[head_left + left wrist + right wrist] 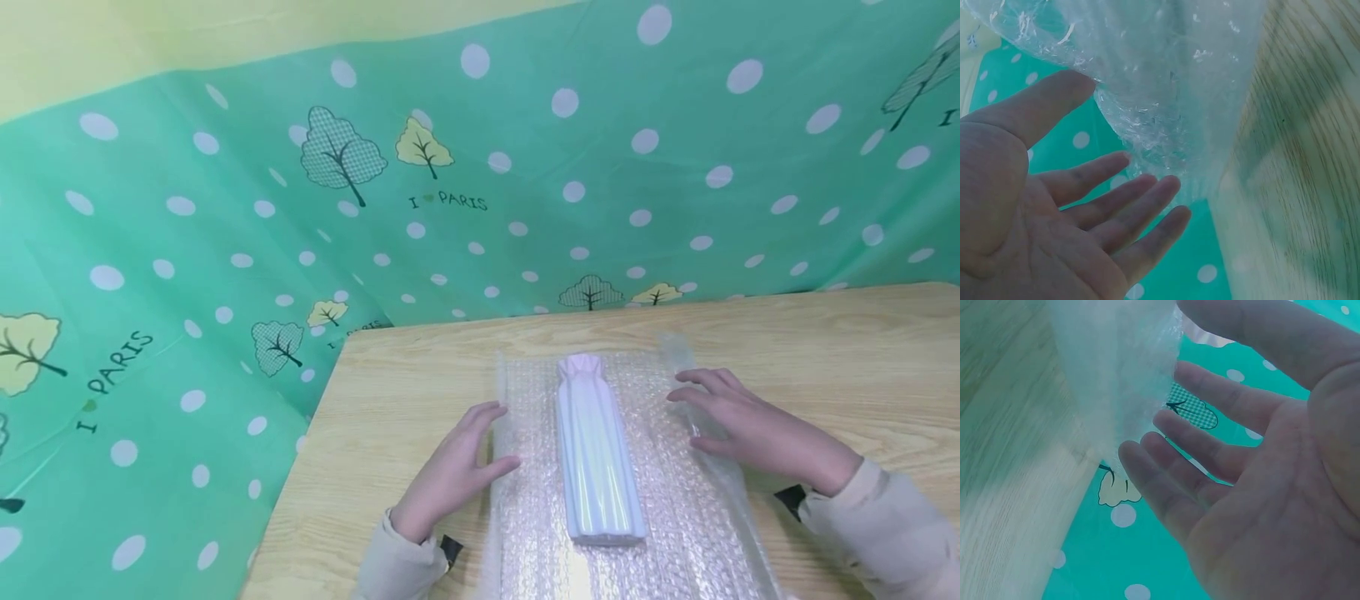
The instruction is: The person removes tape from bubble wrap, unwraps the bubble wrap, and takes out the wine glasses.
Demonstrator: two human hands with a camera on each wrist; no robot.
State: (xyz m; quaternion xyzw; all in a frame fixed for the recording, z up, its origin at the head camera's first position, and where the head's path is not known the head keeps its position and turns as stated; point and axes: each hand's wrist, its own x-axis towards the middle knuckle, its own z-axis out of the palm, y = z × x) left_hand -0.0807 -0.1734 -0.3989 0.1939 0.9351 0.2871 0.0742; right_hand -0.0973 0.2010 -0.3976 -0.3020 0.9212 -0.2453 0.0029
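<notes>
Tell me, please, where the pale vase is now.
In the head view, the vase lies on the bubble wrap, just right of centre, between the left hand and the right hand.
</notes>
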